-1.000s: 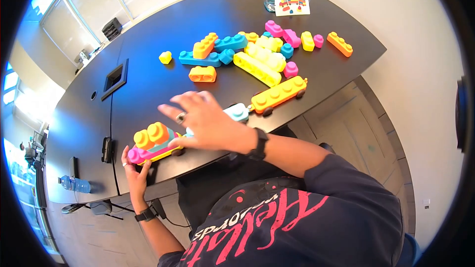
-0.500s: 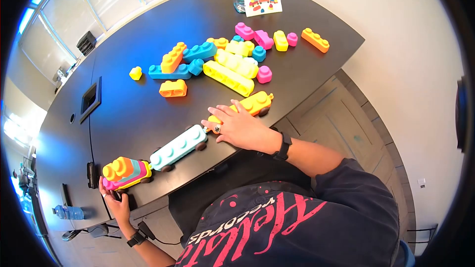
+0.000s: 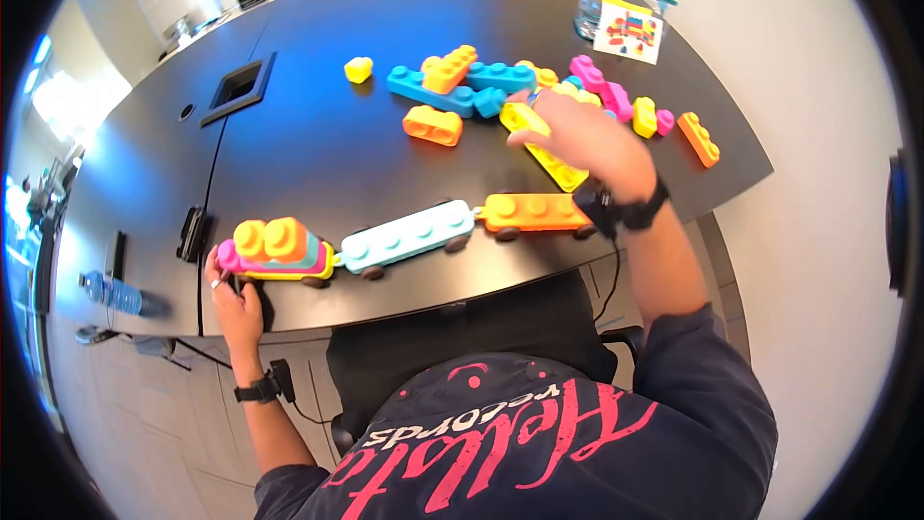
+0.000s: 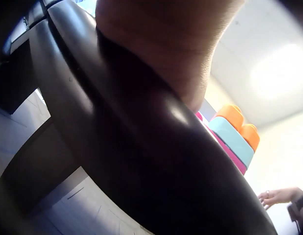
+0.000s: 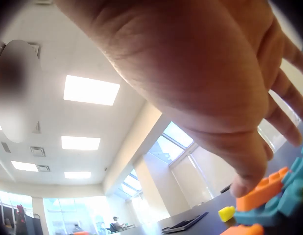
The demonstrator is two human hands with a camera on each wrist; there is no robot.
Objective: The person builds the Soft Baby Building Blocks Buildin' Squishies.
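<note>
A toy train of linked wheeled cars stands along the near table edge. Its left car [image 3: 289,272] has a yellow base, stacked with magenta, teal and orange bricks. Hooked behind it are a pale blue car [image 3: 409,236] and an orange car [image 3: 529,211]. My left hand [image 3: 237,313] holds the left end of the stacked car, thumb at the near side; in the left wrist view the grip is hidden behind the table edge. Over the long yellow brick [image 3: 563,171] reaches my right hand [image 3: 602,140], fingers extended, covering part of the brick pile.
Beside the right hand lie blue bricks [image 3: 423,89], an orange brick [image 3: 433,125] and several magenta ones. A small yellow brick [image 3: 358,69] sits farther left. A clear bag with a picture card [image 3: 628,31] stands at the back right. A water bottle [image 3: 111,293] is at far left.
My right hand has gone from above the left car, along the train to the orange car, then up to the brick pile. My left hand stays at the train's left end.
</note>
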